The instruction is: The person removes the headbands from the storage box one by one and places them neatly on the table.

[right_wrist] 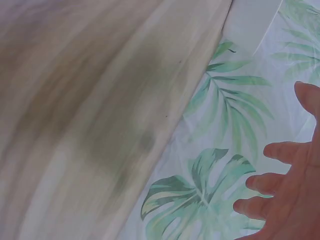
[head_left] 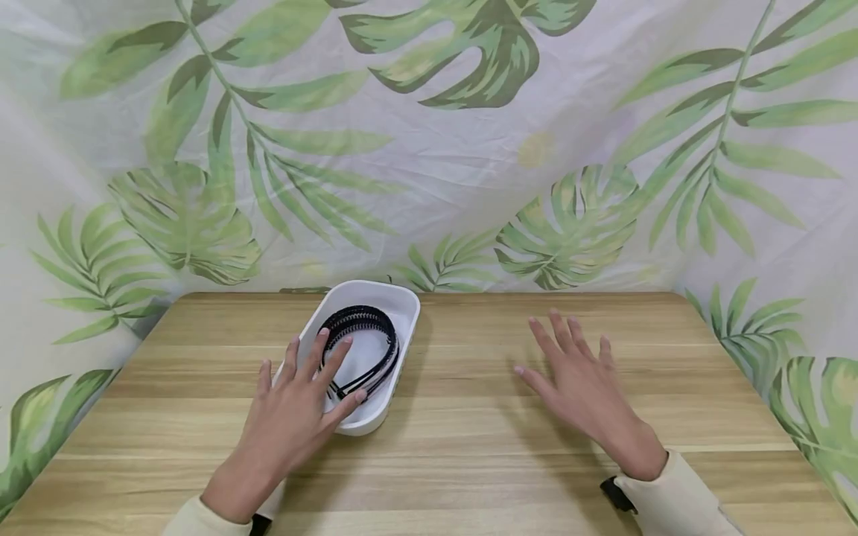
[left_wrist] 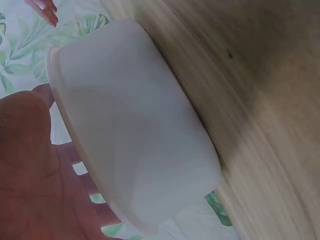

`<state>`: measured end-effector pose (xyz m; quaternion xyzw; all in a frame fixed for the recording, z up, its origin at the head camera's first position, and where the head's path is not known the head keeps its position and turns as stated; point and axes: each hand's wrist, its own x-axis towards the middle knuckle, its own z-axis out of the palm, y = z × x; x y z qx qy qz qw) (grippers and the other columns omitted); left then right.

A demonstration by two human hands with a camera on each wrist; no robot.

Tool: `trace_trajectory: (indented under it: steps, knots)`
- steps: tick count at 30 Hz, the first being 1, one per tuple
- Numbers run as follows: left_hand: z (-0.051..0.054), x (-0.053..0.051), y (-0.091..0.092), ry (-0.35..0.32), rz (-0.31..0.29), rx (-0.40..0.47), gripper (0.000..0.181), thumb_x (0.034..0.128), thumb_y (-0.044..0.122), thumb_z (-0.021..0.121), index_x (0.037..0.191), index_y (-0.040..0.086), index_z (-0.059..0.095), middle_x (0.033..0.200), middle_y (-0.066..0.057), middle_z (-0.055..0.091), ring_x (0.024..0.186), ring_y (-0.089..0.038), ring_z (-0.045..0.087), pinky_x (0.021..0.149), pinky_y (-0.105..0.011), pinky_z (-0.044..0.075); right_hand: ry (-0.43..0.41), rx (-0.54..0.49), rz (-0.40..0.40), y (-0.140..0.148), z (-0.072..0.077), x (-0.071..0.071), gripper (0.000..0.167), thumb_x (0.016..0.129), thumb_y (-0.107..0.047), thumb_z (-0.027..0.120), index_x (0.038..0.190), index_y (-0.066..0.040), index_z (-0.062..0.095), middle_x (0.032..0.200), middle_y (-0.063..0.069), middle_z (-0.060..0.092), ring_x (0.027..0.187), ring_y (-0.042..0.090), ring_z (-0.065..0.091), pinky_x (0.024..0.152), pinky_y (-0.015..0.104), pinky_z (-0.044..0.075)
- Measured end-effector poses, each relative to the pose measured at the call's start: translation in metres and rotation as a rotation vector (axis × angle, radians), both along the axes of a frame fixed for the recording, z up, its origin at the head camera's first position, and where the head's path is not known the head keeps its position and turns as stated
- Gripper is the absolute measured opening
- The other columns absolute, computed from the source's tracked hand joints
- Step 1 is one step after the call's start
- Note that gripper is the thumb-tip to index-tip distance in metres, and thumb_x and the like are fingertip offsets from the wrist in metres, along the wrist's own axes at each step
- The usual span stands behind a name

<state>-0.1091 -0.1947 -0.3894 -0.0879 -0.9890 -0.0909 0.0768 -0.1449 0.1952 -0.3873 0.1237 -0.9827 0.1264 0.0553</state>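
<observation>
Beige sleeves [head_left: 677, 495] end at two bare hands, fingers spread and gripping nothing. The left hand [head_left: 288, 409] reaches over the near-left rim of a white, rounded rectangular tray [head_left: 362, 426]; contact is unclear. The right hand [head_left: 586, 387] hangs well apart over the wood-grain table [head_left: 469, 447]. Thin black toothed bands [head_left: 358, 314] loop inside the tray; a snagging left thumb could drag them or tip it. Room opens rightward; beyond, the table's back edge and leaf-print cloth [head_left: 456, 179] limit movement.

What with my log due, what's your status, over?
Left hand spread over white tray; right hand spread above table, holding nothing. Coiled black bands inside tray. No obstruction seen.
</observation>
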Motion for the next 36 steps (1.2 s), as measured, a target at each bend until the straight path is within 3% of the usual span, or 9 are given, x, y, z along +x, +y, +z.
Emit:
trace_trajectory:
  steps: [17,28,36]
  knots:
    - [-0.003,0.002,-0.013,-0.012,0.007,0.002,0.080,0.1008,0.069,0.052,0.166,0.028,0.032,0.171,-0.017,0.030,0.154,-0.053,0.027,0.116,-0.078,0.025,0.054,-0.089,0.087,-0.047,0.014,-0.013,0.076,0.102,-0.055,0.062,0.163,-0.015,0.040,0.168,0.020,0.036,0.155,0.044,0.035,0.119,0.078,0.023]
    - [-0.006,0.003,-0.029,-0.023,0.022,0.017,0.084,0.1005,0.068,0.053,0.167,0.022,0.030,0.171,-0.020,0.030,0.153,-0.055,0.029,0.116,-0.077,0.026,0.136,-0.198,0.202,-0.075,0.010,-0.029,0.076,0.097,-0.050,0.071,0.157,-0.008,0.049,0.158,0.020,0.052,0.145,0.040,0.051,0.114,0.066,0.042]
    - [-0.008,0.002,-0.038,-0.053,0.032,0.055,0.086,0.1000,0.068,0.054,0.167,0.021,0.029,0.171,-0.021,0.028,0.153,-0.055,0.028,0.116,-0.077,0.027,0.205,-0.260,0.234,-0.093,0.011,-0.038,0.074,0.094,-0.048,0.076,0.152,-0.009,0.055,0.151,0.015,0.060,0.137,0.035,0.060,0.107,0.058,0.051]
